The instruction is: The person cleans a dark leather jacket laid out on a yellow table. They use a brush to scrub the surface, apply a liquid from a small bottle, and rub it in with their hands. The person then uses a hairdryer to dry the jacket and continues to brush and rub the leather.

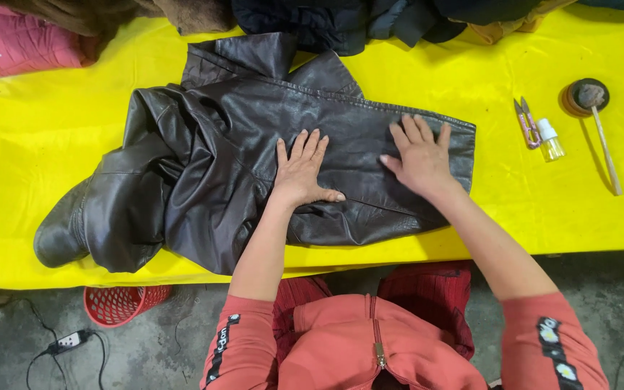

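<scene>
Your jacket lies spread on the tabletop, its bunched sleeves to the left and its flat panel to the right. Your left hand rests flat on the jacket's middle, and your right hand lies flat just right of it, near the jacket's right edge. Well to the right sit the snips, the small bottle beside them, then the stick tool. A heap of clothes lines the far edge. On the floor, near left, stands a basket.

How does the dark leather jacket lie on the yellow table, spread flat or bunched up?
Partly both: the jacket lies flat under the left hand and right hand, but bunches in folds at its left.
</scene>
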